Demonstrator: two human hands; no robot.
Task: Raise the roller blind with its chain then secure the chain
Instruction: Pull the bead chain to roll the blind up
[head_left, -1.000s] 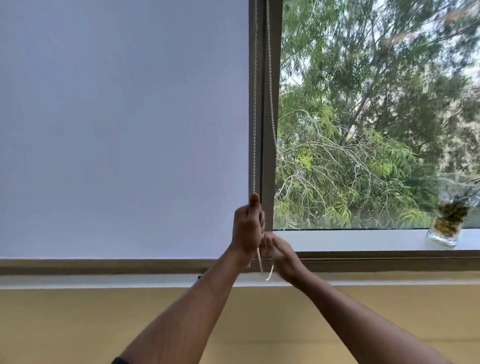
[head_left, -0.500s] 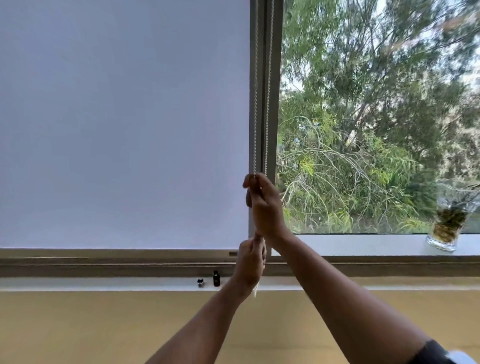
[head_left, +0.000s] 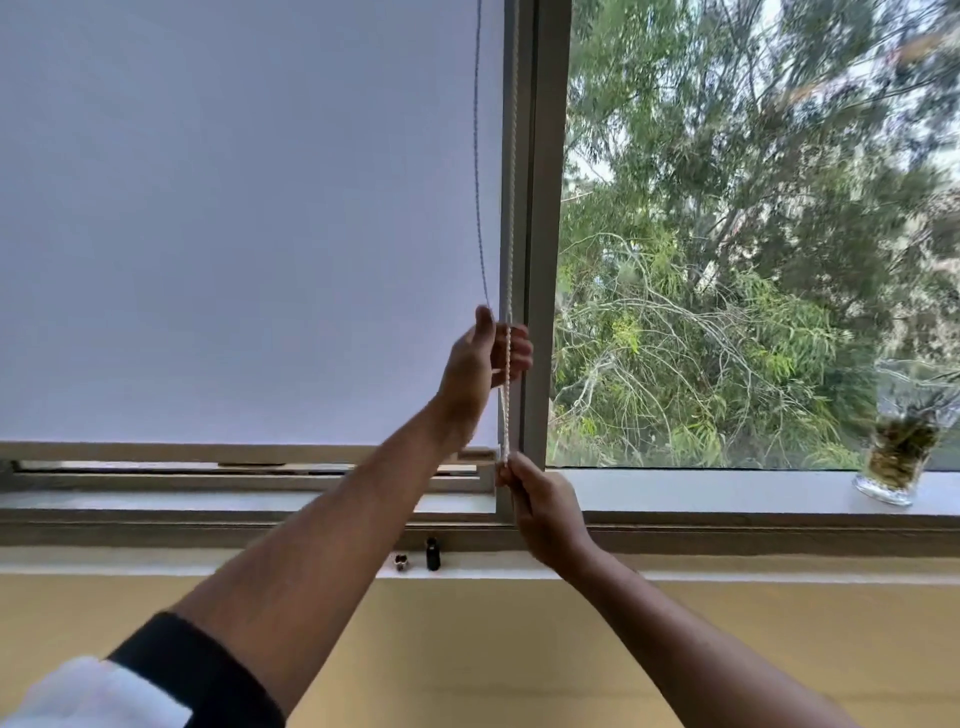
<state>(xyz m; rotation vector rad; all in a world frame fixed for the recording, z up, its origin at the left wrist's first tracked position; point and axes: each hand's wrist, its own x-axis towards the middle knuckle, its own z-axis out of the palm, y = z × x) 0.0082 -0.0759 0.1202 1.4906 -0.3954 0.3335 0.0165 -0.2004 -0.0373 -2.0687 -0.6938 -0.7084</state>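
Observation:
The white roller blind (head_left: 234, 234) covers the left window pane, and its bottom rail (head_left: 156, 451) hangs a little above the sill. The bead chain (head_left: 510, 208) runs down along the window frame. A second strand (head_left: 476, 182) looks dark against the blind and ends at my left thumb. My left hand (head_left: 478, 364) is raised, its fingers curled loosely round the white strand. Lower down, at sill height, my right hand (head_left: 543, 512) pinches the same strand.
The window's upright frame (head_left: 543, 208) stands just right of the chain. A glass jar with greenery (head_left: 901, 457) sits on the sill at far right. Two small dark objects (head_left: 432, 553) rest on the ledge below my hands. Yellow wall lies beneath.
The hands have swapped places on the chain: the left went up high, the right came down to the sill. The blind's bottom rail has lifted, opening a gap above the sill.

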